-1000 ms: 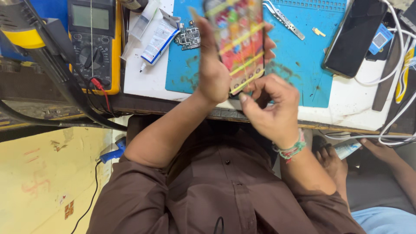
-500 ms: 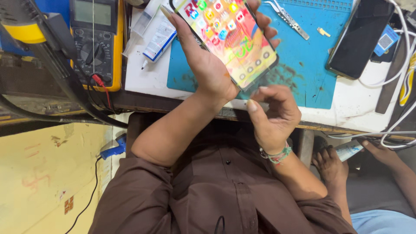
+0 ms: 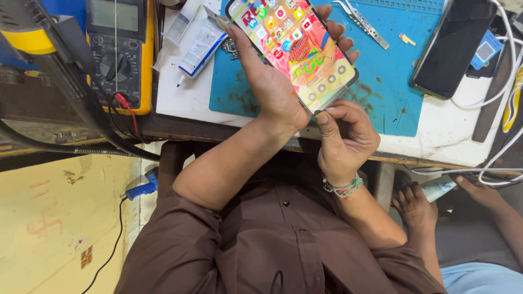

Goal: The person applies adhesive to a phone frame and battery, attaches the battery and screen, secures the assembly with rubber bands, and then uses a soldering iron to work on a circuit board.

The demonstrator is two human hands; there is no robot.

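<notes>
My left hand (image 3: 269,81) grips a smartphone (image 3: 297,46) from behind, its lit screen full of colourful icons facing up. The phone is tilted, its lower corner pointing toward me over the blue work mat (image 3: 392,81). My right hand (image 3: 346,136) is curled below that lower corner, thumb and fingertips pinched right at the phone's edge. Whether they hold a thin film or tab there I cannot tell.
A yellow multimeter (image 3: 117,51) with a red lead stands at the left. A white glue tube (image 3: 201,46) lies beside the mat, metal tweezers (image 3: 362,22) on it. A dark phone (image 3: 452,46) and white cables (image 3: 504,92) lie right. Another person's bare foot (image 3: 414,207) shows under the table.
The phone has turned from nearly edge-on to screen-up and tilted. My right hand rose from below the table edge up to the phone's lower corner.
</notes>
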